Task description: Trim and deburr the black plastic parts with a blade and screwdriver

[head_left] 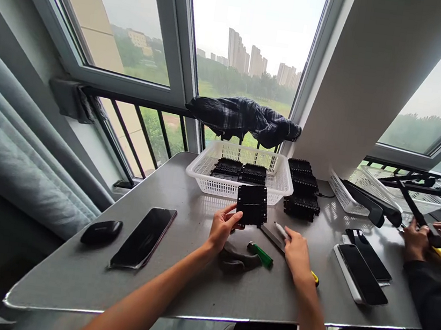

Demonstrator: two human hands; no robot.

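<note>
My left hand [222, 227] grips a square black plastic part [251, 204] by its lower left edge, thumb on its face, and holds it up in front of the white basket. In my right hand [297, 253] is a white pen-like tool [280, 230], its tip pointing left toward the black part but apart from it. Beneath both hands lie a green lighter [260, 254], a crumpled dark grey cloth or glove [237, 259] and a flat grey metal tool [271, 239]. A yellow and black handle end [314, 278] shows beside my right wrist.
Similar black parts [226, 168] lie in the white basket [202, 183]; more are stacked [302, 189] to its right. A phone [144, 237] and black case [101, 232] rest at left, two phones [364, 273] at right. At far right, a co-worker's hands [416, 239] hold a black part.
</note>
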